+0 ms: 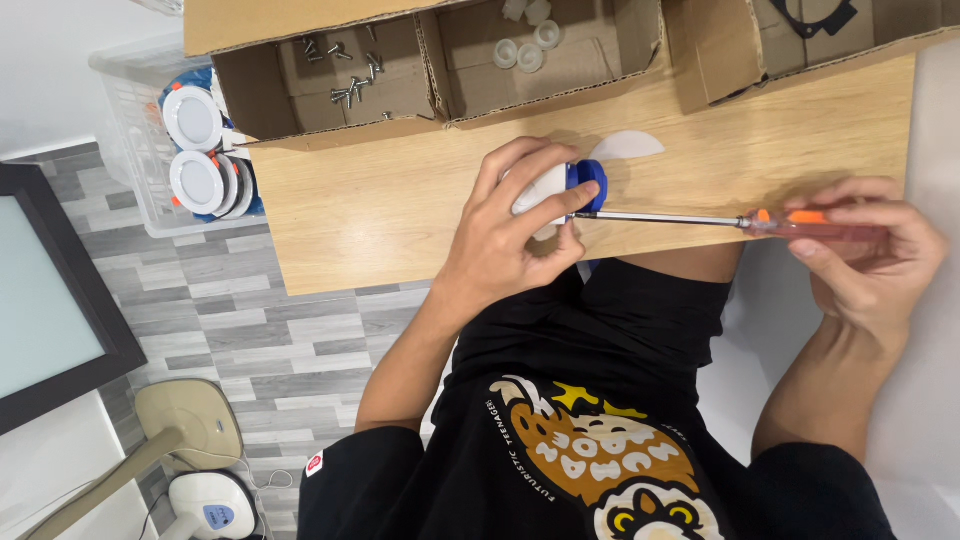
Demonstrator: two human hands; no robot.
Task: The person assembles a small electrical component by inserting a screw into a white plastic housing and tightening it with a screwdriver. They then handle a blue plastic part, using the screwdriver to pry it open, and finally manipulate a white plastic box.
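Left hand (520, 225) grips lamp (560, 188); right hand (870, 255) clasps screwdriver (700, 220)

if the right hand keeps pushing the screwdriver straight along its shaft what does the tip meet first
The right hand holds the screwdriver pointing at the left hand. The tip already sits at the blue part of the white and blue fixture held there, so it would meet that first, though the exact contact point is hard to judge.
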